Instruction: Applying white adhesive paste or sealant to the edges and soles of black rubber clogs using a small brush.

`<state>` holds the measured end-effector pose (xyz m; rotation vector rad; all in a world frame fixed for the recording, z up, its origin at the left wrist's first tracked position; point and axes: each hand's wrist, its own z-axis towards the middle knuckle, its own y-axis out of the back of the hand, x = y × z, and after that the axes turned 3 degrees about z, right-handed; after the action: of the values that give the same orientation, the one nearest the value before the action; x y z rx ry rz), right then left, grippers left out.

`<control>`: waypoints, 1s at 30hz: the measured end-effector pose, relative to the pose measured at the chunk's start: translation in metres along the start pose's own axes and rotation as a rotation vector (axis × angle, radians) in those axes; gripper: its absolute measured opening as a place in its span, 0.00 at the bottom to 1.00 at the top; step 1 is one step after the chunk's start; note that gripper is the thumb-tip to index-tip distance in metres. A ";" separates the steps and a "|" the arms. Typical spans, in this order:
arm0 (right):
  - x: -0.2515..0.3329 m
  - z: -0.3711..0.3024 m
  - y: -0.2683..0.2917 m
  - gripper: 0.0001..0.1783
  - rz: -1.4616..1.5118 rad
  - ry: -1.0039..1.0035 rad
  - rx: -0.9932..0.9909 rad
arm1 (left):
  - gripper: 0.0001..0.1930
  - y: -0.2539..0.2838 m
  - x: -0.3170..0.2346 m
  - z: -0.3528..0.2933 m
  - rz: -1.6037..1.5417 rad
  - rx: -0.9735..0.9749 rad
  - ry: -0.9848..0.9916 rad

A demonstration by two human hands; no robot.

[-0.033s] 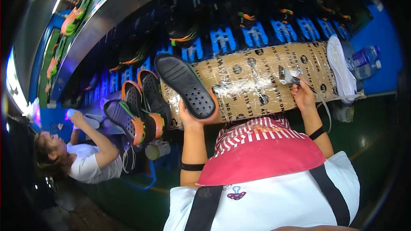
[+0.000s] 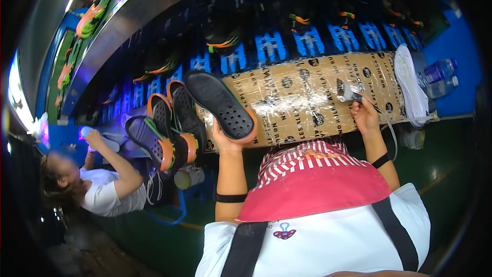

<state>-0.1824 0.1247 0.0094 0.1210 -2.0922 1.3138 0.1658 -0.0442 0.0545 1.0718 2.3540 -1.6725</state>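
Observation:
My left hand (image 2: 225, 141) holds up a black shoe (image 2: 220, 103) with an orange edge, its studded sole facing me, over the near edge of a bench covered in taped brown cardboard (image 2: 302, 79). My right hand (image 2: 365, 115) grips a small tool with a flat metal head (image 2: 346, 91) above the cardboard; a thin cord hangs from it past my wrist. Both wrists wear black bands.
Several black and orange shoes (image 2: 169, 123) stand on edge left of the bench. A white shoe (image 2: 410, 84) and two water bottles (image 2: 435, 74) lie at the right end. Behind runs a dark conveyor with more shoes (image 2: 225, 41). A co-worker in white (image 2: 102, 190) works at the left.

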 end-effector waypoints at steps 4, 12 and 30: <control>0.002 0.001 0.000 0.12 -0.003 -0.006 0.040 | 0.22 0.022 -0.012 -0.008 -0.103 -0.040 -0.072; 0.001 0.000 -0.007 0.11 0.008 0.002 0.035 | 0.26 0.016 -0.023 -0.025 0.204 -0.465 -0.307; 0.003 -0.004 -0.012 0.11 0.054 -0.006 -0.022 | 0.20 -0.078 -0.016 -0.075 1.171 -0.090 -0.787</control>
<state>-0.1780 0.1226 0.0214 0.0596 -2.1273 1.3234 0.1585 -0.0010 0.1552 1.1050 0.9373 -1.1339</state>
